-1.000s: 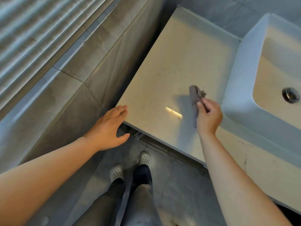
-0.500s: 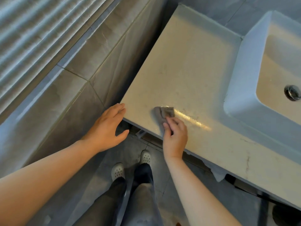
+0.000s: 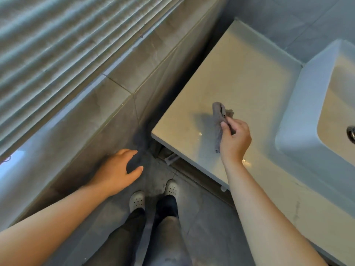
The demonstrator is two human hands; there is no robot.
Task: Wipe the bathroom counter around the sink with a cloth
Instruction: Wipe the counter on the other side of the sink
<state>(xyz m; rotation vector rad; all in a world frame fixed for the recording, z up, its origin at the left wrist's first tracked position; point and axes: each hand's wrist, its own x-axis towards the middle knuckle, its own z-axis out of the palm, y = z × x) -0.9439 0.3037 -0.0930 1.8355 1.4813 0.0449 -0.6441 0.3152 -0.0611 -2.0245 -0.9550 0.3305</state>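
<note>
A pale beige counter runs from the left wall to a white rectangular sink at the right, whose metal drain shows at the frame edge. My right hand pinches a small grey cloth that hangs bunched over the counter's front left part, casting a shadow to its left. My left hand hovers with fingers spread, holding nothing, off the counter's left corner beside the tiled wall.
A grey tiled ledge with window blinds above it runs along the left. My feet in white perforated shoes stand on the grey floor just below the counter's front edge. Grey wall tiles back the counter.
My right hand has lifted the cloth from the counter's front left corner and moved it right and back toward the sink. My left hand has drifted slightly left of the counter corner.
</note>
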